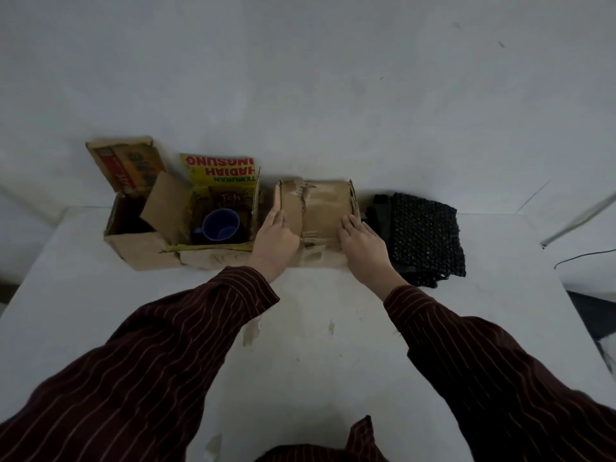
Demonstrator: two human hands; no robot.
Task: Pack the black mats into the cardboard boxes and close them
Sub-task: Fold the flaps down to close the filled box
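Three cardboard boxes stand in a row at the far side of the table (316, 328), backs to the wall (300, 78). The right-most box (325, 208) is the one in hand: flaps folded down, top torn & creased. The L hand (276, 241) lies flat on its left flap, fingers straight. The R hand (361, 245) lies flat by the right edge, fingers together. Both press and neither pinches anything, prob. to keep the flaps from springing up. Contents are covered, so can't tell what's inside.

Just right of that box, touching or nearly so, sits the stack of black mats (423, 235), several layers, not yet packed. From there it's a short reach for the R hand.

Left of the shut box is the middle box (216, 260), open, w/ a blue mug (220, 225) inside & a yellow printed flap up against the wall. Next is the left box (133, 251), open, lid flap upright. Its inside is dark: mat or shadow, can't tell.

Open room lies toward the person, enough to pull a box forward. The boxes seem to touch side by side, so there's no sideways slack. The mats' right side is near the table's R edge, and a thin cable (583, 256) runs beyond it.
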